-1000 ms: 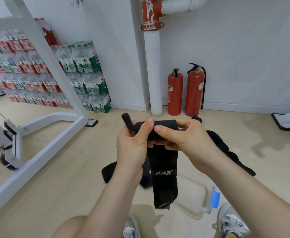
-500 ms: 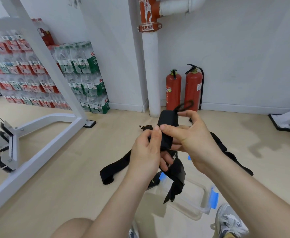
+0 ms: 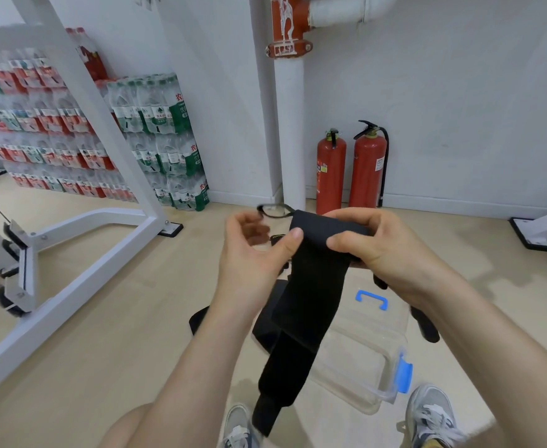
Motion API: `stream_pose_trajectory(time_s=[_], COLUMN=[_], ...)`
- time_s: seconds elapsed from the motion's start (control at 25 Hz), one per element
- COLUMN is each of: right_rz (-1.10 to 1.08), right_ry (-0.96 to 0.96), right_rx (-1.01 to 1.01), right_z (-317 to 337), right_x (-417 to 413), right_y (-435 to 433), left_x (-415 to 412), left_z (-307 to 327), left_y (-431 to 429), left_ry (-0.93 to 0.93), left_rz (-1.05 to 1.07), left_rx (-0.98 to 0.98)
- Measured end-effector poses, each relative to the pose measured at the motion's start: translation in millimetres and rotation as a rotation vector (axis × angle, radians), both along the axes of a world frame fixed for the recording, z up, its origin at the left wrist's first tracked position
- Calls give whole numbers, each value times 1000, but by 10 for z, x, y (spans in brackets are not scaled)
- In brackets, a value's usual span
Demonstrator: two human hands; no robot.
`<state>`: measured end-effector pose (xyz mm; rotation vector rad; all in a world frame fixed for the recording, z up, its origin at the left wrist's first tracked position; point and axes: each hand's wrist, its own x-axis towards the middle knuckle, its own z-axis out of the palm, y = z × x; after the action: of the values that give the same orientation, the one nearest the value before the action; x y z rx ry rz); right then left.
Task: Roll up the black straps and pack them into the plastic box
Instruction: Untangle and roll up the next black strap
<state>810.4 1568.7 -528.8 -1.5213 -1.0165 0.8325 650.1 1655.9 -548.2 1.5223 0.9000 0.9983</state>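
A wide black strap (image 3: 311,286) hangs in front of me, its top end folded over and its long tail dropping toward my shoes. My right hand (image 3: 375,250) grips the folded top from the right. My left hand (image 3: 252,253) presses its thumb on the strap's left edge while its fingers curl loosely behind; a thin black loop (image 3: 273,211) sticks out above them. Below stands the clear plastic box (image 3: 362,360) with blue latches, and it looks empty. More black straps (image 3: 265,331) lie on the floor behind the hanging one, partly hidden.
A white steel gym frame (image 3: 81,263) crosses the left side. Stacked packs of bottled water (image 3: 155,137) line the far wall. Two red fire extinguishers (image 3: 349,169) stand beside a white pipe (image 3: 290,130). My shoes (image 3: 433,415) are at the bottom edge.
The strap has turned from upright to lying flat across both hands, and its tail now hangs longer and straighter. My left fingers have loosened behind it. The view has tilted down toward the box.
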Motion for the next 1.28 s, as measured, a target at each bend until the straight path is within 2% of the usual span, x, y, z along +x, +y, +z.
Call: stream_pose_trajectory(time_s=[0.12, 0.2, 0.32, 0.48, 0.68, 0.8, 0.88, 1.0, 1.16, 1.28], right_rz=[40, 40, 39, 111, 236, 277, 266, 229, 177, 166], right_ry=[28, 42, 86, 158, 256, 351, 395, 375, 200, 43], right_rx=[54, 75, 110, 181, 209, 251, 267, 239, 168, 122], right_z=[29, 28, -11, -20, -4, -13, -31, -66, -82, -49], right_x=[68, 101, 161, 218, 287, 259, 216, 121, -16, -87], right_y=[-28, -32, -26, -34, -82, -73, -54, -23, -24, -50], left_x=[-69, -47, 3, 44, 51, 87, 118, 129, 148, 168], left_z=[29, -14, -42, -36, -18, -35, -69, -30, -52, -101], left_y=[85, 94, 77, 19, 10, 1, -28, -120, -119, -104], left_ry=[-42, -14, -79, -123, 65, -45, -20, 95, 63, 34], left_rz=[-242, -214, -106, -256, -267, -354, -308, -223, -157, -126], left_rx=[-142, -85, -55, -81, 204, 142, 223, 406, 462, 420])
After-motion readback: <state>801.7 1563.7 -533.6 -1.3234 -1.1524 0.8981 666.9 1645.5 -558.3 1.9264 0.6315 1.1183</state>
